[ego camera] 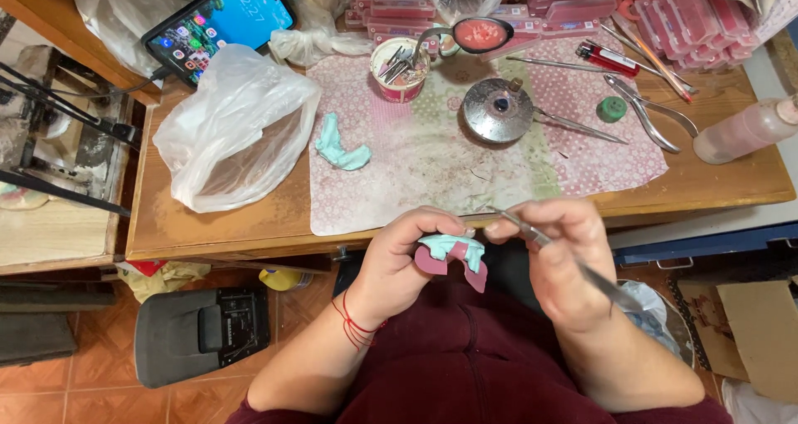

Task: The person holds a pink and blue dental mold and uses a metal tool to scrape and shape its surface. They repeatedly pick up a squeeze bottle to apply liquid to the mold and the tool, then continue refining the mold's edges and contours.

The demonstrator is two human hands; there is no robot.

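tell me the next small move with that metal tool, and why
Probably bring the thin metal tool in the right hand down to the pink wax sheet on the pale blue dental cast, since the left hand holds the cast tilted toward it and its tip hovers just above.

left hand (407, 258): fingers curled, gripping | right hand (557, 253): fingers pinched | forearms angled inward

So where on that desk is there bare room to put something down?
The patterned mat is bare between the teal cast and the round metal lid. Bare wood lies below the pliers. The back edge is crowded with pink boxes.
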